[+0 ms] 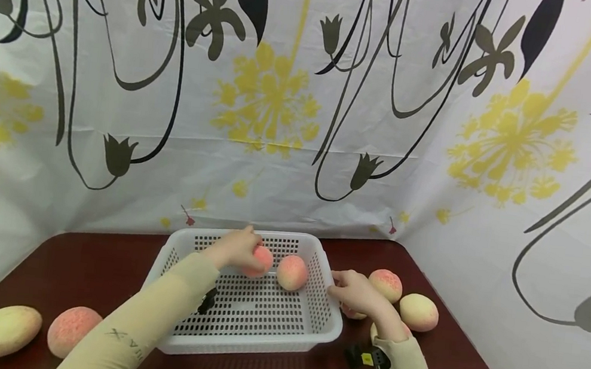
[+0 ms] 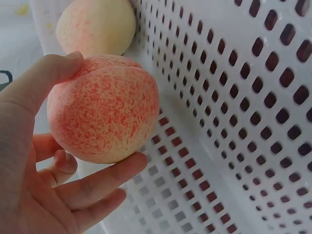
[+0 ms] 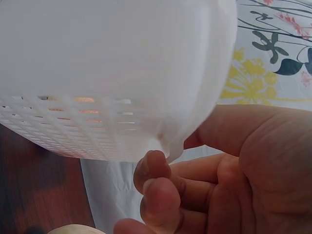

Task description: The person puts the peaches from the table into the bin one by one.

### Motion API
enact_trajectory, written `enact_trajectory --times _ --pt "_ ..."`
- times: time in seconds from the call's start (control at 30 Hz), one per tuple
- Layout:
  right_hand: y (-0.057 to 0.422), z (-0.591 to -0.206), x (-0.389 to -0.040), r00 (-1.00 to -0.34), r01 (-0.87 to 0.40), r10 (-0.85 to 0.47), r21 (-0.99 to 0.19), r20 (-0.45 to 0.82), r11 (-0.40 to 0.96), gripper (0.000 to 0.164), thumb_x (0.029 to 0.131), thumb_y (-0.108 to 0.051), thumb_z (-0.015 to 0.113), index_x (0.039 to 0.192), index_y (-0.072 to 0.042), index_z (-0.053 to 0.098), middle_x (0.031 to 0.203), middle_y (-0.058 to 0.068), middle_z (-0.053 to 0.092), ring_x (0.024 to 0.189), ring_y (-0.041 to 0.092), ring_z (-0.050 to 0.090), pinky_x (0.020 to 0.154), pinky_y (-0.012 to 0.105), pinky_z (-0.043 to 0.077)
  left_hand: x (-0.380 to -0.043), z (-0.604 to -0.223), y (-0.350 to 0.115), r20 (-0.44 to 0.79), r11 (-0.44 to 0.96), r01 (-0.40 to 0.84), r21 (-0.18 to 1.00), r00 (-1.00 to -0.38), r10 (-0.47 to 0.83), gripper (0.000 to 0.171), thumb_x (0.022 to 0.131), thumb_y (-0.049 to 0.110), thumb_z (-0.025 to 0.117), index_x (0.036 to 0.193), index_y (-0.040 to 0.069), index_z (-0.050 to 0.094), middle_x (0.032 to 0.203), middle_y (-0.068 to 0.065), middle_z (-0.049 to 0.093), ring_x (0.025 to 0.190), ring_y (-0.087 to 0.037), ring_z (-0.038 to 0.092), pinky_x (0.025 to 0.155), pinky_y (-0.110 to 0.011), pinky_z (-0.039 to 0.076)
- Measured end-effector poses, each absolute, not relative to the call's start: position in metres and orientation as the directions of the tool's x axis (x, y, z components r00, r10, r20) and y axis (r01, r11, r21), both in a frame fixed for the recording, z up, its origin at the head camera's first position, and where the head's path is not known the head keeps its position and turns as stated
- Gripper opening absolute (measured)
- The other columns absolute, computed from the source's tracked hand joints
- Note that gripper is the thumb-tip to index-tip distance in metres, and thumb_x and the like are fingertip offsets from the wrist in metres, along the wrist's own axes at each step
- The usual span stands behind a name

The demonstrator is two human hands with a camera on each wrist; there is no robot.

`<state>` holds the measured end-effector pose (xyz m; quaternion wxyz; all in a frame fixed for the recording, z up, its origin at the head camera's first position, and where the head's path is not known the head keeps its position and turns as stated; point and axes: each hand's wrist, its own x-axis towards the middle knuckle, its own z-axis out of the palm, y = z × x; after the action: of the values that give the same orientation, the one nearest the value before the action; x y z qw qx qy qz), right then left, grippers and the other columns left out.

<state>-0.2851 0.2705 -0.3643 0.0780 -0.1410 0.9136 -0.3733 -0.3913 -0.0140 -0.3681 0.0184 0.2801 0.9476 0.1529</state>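
Note:
My left hand (image 1: 237, 248) reaches into a white perforated plastic basket (image 1: 241, 342) and holds a pink speckled peach (image 2: 105, 109). In the left wrist view, the thumb lies on top of this peach and the fingers curl beneath it. Right beside it, a second peach (image 1: 292, 272), part pink and part cream, sits in the basket near the back right corner. At the basket's right side, my right hand (image 1: 362, 294) grips the rim. The right wrist view shows its fingertips (image 3: 158, 200) curled against the rim's edge, the thumb partly hidden behind it.
Right of the basket lie several more peaches, among them a pink one (image 1: 386, 284) and a cream one (image 1: 419, 313); some are partly behind the right hand. At the left are a yellowish oblong fruit (image 1: 6, 331) and a pink peach (image 1: 73, 329). A patterned curtain (image 1: 273, 194) stands behind the dark table.

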Motion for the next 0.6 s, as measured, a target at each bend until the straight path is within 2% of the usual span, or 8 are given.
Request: enact_trajectory --times 0.13,0.23,0.47,0.6 --pt "0.271 -0.363 -0.284 -0.95 -0.199 -0.309 -0.697 -0.034 0.689 0.036 0.091 -0.009 0.054 0.126 -0.001 0.059 0.062 0.007 0.054 0.04 0.012 0.039 0.041 0.025 0.034 -0.389 -0.373 -0.01 0.05 0.787 0.533 0.309 -0.836 0.547 0.062 0.074 0.036 0.078 0.124 0.003 0.062 0.115 -0.012 0.056 0.089 -0.021 0.057 0.076 -0.037 0.05" --pt "0.27 -0.362 -0.284 -0.947 -0.197 -0.318 -0.715 -0.038 0.671 0.039 0.091 -0.009 0.054 0.129 0.0 0.058 0.062 0.01 0.054 0.04 0.013 0.039 0.041 0.026 0.034 -0.389 -0.378 -0.009 0.036 0.793 0.519 0.32 -0.843 0.537 0.062 0.073 0.037 0.078 0.125 0.005 0.062 0.114 -0.009 0.058 0.094 -0.022 0.057 0.08 -0.038 0.049" --pt "0.269 -0.364 -0.285 -0.948 -0.187 -0.315 -0.721 -0.046 0.667 0.038 0.091 -0.008 0.054 0.127 0.0 0.058 0.062 0.006 0.053 0.041 0.013 0.039 0.041 0.026 0.034 -0.391 -0.387 -0.007 0.024 0.803 0.487 0.343 -0.859 0.511 0.063 0.075 0.039 0.077 0.127 0.007 0.061 0.125 -0.011 0.056 0.108 -0.028 0.056 0.089 -0.042 0.047" --pt "0.27 -0.365 -0.286 -0.951 -0.192 -0.308 -0.712 -0.035 0.675 0.035 0.091 -0.008 0.054 0.125 -0.001 0.06 0.061 0.006 0.052 0.042 0.013 0.039 0.042 0.026 0.034 -0.392 -0.389 -0.006 0.018 0.791 0.488 0.37 -0.855 0.518 0.07 0.076 0.038 0.077 0.136 0.008 0.054 0.134 -0.011 0.052 0.118 -0.03 0.052 0.095 -0.045 0.045"
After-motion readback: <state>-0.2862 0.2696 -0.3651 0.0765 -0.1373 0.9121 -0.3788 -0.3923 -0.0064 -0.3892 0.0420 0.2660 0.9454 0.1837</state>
